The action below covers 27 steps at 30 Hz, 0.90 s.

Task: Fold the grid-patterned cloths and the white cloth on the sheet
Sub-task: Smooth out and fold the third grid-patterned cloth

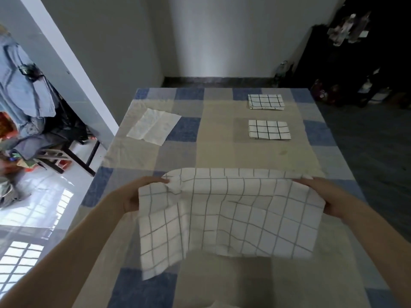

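Note:
A large white cloth with a grey grid [231, 214] hangs lifted over the near part of the checked sheet [218, 152]. My left hand [142, 194] pinches its upper left edge, and my right hand [322, 194] grips its upper right edge. The cloth sags between them, doubled over along the top. Two small folded cloths with black grids lie on the far right of the sheet, one nearer [269, 129] and one farther [266, 102]. A plain white cloth [153, 129] lies spread flat at the far left.
The sheet covers a bed or table that ends near the back wall. On the left stands a chair [66, 156] piled with clothes beside a white pillar. Dark furniture [347, 63] lines the right side.

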Each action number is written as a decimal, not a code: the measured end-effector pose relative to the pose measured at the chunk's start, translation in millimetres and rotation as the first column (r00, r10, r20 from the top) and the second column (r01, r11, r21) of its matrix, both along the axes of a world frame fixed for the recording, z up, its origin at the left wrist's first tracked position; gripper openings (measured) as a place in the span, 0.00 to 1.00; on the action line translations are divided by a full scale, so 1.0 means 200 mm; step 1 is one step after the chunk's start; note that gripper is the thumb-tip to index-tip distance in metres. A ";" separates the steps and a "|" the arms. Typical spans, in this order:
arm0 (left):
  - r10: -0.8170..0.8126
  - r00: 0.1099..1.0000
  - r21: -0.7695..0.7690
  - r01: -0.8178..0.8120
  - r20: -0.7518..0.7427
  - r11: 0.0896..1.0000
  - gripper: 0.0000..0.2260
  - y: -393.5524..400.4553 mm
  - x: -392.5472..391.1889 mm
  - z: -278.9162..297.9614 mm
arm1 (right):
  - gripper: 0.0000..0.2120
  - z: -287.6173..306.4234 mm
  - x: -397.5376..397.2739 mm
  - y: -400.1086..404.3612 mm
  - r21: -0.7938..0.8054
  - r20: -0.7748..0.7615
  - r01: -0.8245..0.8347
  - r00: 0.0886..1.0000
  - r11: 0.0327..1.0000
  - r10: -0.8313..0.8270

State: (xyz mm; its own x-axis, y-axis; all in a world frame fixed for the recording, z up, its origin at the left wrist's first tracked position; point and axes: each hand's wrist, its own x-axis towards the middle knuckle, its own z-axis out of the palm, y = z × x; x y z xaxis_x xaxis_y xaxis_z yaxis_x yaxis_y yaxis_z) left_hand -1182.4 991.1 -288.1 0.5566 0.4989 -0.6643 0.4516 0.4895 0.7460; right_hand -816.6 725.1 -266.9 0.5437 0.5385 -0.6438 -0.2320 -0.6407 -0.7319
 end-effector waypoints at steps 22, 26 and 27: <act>0.352 0.787 0.861 0.439 -0.506 0.257 0.33 0.18 0.46 -0.36 | 0.27 -0.57 0.07 0.58 -0.181 0.725 0.187 0.689 0.966 0.002; 0.049 0.839 0.825 0.519 -0.541 0.222 0.30 -0.12 0.58 -0.50 | 0.29 -0.67 -0.13 0.60 -0.113 0.905 -0.034 0.408 0.993 0.117; -0.020 0.820 0.798 0.561 -0.572 0.221 0.29 -0.19 0.61 -0.54 | 0.28 -0.71 -0.21 0.61 -0.119 0.904 -0.182 0.387 0.976 0.182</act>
